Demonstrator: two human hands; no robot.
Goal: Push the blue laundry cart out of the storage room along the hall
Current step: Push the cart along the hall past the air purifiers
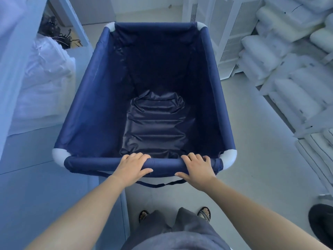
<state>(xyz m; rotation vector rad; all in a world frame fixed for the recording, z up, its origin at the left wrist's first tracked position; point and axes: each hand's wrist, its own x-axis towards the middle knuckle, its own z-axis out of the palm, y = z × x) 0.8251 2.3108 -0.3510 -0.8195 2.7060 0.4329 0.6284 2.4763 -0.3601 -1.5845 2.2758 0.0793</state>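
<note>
The blue laundry cart (84, 98) fills the middle of the head view, a deep fabric bin with white corner joints and nothing inside but its creased dark liner. My left hand (133, 165) grips the padded near rail left of centre, fingers curled over the top. My right hand (196, 168) grips the same rail to the right of centre. A loose dark strap hangs under the rail. My feet in sandals stand just behind the cart.
A shelf unit with bagged white linen (45, 73) stands close on the left. Stacked white pillows (292, 73) line the right side. A white slatted cabinet (228, 33) stands beyond the cart's far right corner. Pale floor (252, 159) runs along the cart's right.
</note>
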